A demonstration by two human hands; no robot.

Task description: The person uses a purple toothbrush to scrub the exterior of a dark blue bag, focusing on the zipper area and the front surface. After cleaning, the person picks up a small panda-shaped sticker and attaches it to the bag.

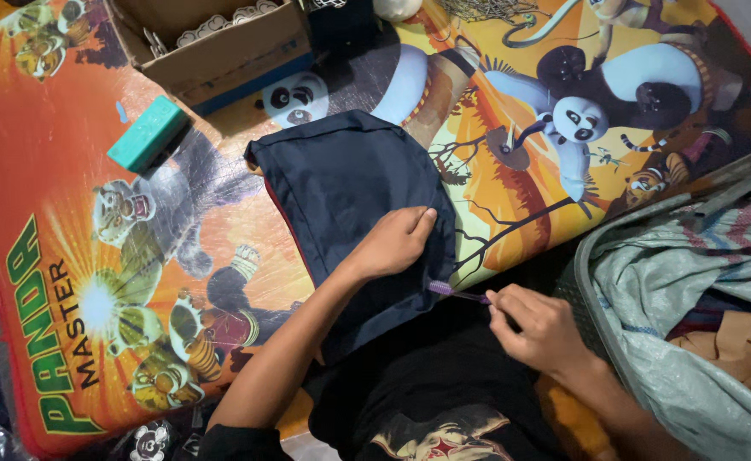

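A dark navy piece of fabric (341, 183) lies flat on a colourful cartoon mat (68, 256). My left hand (394, 242) presses down on the fabric's near right part, fingers together and flat. My right hand (539, 329) pinches a small purple-handled tool (454, 292) whose tip meets the fabric's right edge just below my left hand. My lap in dark clothing lies under the near end of the fabric.
A teal rectangular block (148, 133) lies on the mat at upper left. A cardboard box (222, 51) with small metal pieces stands at the top. A large woven sack (683, 299) holding cloth sits at right.
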